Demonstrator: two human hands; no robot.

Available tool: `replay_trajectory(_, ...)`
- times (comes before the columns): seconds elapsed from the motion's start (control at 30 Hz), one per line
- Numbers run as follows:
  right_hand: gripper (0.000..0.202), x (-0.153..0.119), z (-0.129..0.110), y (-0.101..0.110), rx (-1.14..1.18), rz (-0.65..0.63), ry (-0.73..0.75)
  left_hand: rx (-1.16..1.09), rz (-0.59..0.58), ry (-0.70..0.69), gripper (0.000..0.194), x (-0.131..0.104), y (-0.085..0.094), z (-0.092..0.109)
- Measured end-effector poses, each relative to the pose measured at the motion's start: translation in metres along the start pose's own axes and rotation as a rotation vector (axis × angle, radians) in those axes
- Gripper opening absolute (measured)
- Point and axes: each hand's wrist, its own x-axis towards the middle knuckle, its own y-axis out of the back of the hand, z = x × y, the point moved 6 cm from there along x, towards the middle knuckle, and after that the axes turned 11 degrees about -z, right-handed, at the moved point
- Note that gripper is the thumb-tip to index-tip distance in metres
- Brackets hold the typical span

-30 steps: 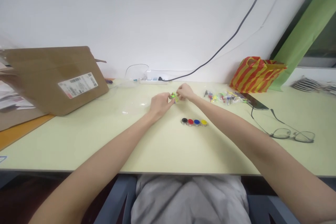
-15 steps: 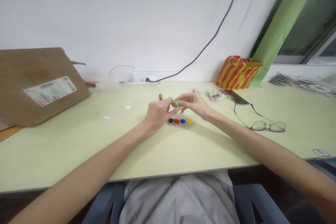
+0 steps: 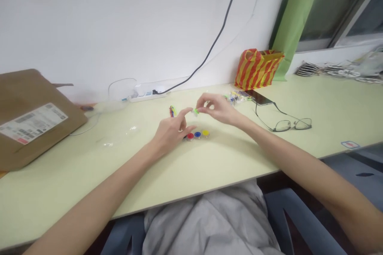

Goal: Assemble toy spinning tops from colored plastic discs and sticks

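Observation:
My right hand [image 3: 218,108] pinches a small round green-topped piece [image 3: 195,112] with a clear or whitish underside between thumb and fingertips. On its left side, my left hand [image 3: 172,130] has its index fingertip at the piece's edge; whether it touches is unclear. The left thumb is spread away from that finger. Below the hands, a red-topped piece [image 3: 190,136], a blue-topped piece [image 3: 197,134] and a yellow-topped piece [image 3: 205,133] stand in a row on clear bases. A black one at the row's left end is mostly hidden by my left thumb.
Slim coloured items [image 3: 172,111] lie behind my left hand. Small parts in clear plastic [image 3: 235,97], a phone [image 3: 259,97] and eyeglasses [image 3: 283,126] are to the right. Farther back stand a striped bag [image 3: 257,69] and a power strip [image 3: 146,96]; a cardboard box [image 3: 38,117] is left.
The view has turned to the right. My left fingers have opened from their grip on the green piece, and the left thumb has dropped toward the row. My right hand still holds the piece.

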Motion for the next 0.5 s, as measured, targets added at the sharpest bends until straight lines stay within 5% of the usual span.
replay_trajectory(0.17, 0.012, -0.009, 0.028, 0.029, -0.452, -0.116, -0.079, -0.025, -0.156, -0.13, 0.047, 0.003, -0.009, 0.014)
replay_trajectory(0.4, 0.015, -0.015, 0.003, 0.048, -0.266, -0.226, -0.153, 0.025, -0.343, -0.287, 0.033, 0.0, -0.021, 0.037)
replay_trajectory(0.5, 0.014, -0.016, 0.002, 0.037, -0.187, -0.341, -0.229, 0.018, -0.363, -0.304, 0.034, -0.001, -0.023, 0.038)
